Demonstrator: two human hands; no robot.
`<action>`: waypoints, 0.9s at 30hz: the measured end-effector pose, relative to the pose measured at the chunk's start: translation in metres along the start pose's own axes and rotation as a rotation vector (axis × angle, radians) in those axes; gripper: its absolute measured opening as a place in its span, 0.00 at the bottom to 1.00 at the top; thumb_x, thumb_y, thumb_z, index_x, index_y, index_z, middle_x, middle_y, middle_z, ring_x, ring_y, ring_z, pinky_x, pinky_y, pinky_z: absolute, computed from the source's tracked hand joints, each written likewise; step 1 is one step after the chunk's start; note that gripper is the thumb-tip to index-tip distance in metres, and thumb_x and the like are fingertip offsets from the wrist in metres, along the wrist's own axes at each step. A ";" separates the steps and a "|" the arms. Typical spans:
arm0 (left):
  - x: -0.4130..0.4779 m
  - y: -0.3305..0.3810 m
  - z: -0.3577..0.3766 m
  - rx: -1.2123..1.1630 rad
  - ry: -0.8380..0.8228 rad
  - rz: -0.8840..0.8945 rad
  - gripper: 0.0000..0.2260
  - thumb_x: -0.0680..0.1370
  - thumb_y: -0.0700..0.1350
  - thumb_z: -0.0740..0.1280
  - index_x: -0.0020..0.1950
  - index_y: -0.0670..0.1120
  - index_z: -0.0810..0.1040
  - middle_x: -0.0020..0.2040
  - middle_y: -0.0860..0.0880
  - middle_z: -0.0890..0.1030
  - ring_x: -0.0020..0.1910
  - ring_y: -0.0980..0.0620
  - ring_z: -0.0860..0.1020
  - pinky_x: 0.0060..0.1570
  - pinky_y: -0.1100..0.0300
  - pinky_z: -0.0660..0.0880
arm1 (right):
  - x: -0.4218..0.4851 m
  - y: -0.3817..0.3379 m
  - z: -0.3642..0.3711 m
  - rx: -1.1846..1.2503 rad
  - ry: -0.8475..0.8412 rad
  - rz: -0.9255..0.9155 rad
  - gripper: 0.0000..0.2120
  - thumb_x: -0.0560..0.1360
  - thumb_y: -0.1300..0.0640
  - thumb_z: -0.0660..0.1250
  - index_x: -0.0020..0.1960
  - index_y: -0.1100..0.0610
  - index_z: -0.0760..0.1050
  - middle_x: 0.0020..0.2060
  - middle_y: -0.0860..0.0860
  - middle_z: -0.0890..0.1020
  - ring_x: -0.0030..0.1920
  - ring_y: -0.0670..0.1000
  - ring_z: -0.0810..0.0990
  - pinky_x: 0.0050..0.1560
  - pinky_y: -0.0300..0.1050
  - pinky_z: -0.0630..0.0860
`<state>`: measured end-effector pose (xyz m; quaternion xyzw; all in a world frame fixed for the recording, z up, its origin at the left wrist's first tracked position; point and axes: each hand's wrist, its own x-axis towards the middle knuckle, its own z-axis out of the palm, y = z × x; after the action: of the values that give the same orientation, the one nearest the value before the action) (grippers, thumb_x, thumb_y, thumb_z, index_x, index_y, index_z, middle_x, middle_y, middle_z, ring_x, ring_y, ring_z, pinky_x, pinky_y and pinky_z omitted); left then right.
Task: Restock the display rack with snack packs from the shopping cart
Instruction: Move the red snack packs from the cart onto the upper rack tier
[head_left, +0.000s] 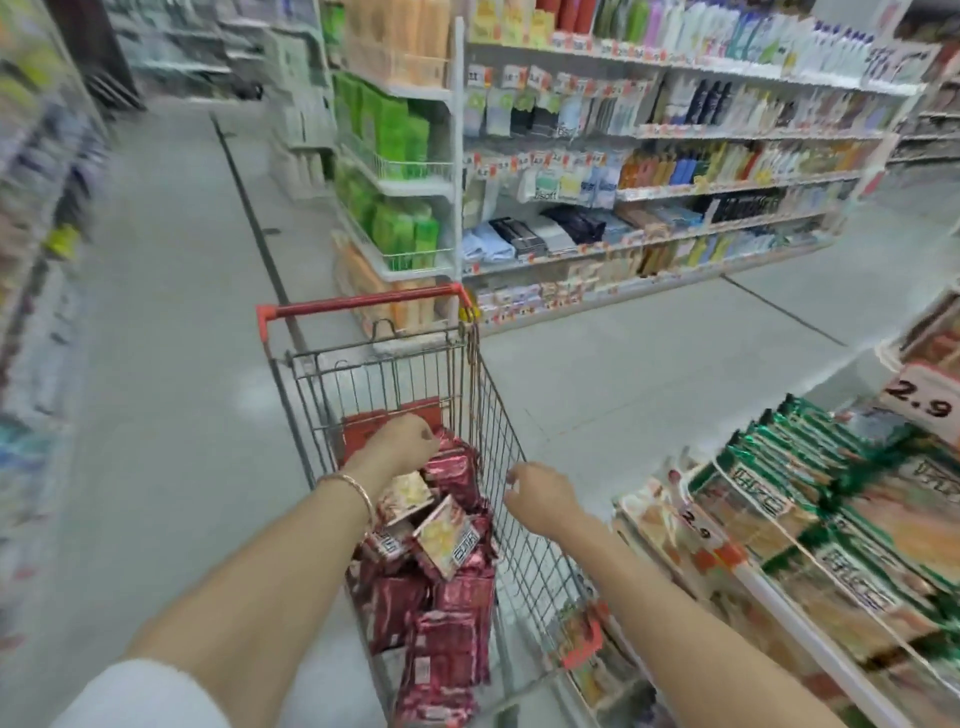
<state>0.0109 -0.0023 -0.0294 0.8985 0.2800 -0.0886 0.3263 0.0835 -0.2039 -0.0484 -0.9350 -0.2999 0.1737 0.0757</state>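
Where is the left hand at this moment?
In the head view, left of centre, the left hand is inside the shopping cart, on the red snack packs.

One shopping cart (363, 304), one left hand (408, 441), one right hand (540, 493), snack packs (447, 639) (roughly a dozen).

A wire shopping cart (374, 379) with a red handle stands in the aisle, heaped with red snack packs (447, 623). The left hand (410, 441), a thin bangle (353, 486) on its wrist, lies knuckles-up on the far packs, fingers tucked out of sight. The right hand (540, 493) curls its fingers on the cart's right top wire. On the near right, the display rack (800, 623) holds green-edged packs (810, 457) below a "2.9" price tag (924, 402).
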 end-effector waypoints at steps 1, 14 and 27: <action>0.002 -0.013 0.007 -0.025 -0.003 -0.029 0.12 0.79 0.44 0.62 0.35 0.47 0.76 0.35 0.46 0.77 0.34 0.46 0.77 0.38 0.53 0.73 | 0.008 -0.002 0.019 0.008 -0.064 -0.017 0.14 0.78 0.54 0.62 0.59 0.59 0.77 0.56 0.57 0.81 0.57 0.59 0.79 0.58 0.51 0.76; 0.082 -0.122 0.078 -0.328 0.161 -0.492 0.04 0.82 0.43 0.63 0.48 0.47 0.75 0.42 0.53 0.75 0.36 0.52 0.75 0.41 0.55 0.76 | 0.154 -0.003 0.149 0.273 -0.475 0.022 0.20 0.80 0.58 0.61 0.70 0.61 0.70 0.64 0.58 0.77 0.54 0.55 0.78 0.48 0.43 0.74; 0.179 -0.129 0.155 -0.657 0.340 -1.048 0.49 0.71 0.47 0.79 0.80 0.39 0.48 0.77 0.35 0.60 0.74 0.35 0.65 0.69 0.44 0.67 | 0.189 0.064 0.209 0.459 -0.349 0.182 0.14 0.79 0.63 0.59 0.62 0.61 0.77 0.54 0.53 0.81 0.39 0.45 0.75 0.37 0.35 0.68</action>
<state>0.0905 0.0598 -0.2792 0.4971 0.7424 -0.0023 0.4492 0.1838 -0.1369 -0.3111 -0.8724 -0.1761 0.4013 0.2165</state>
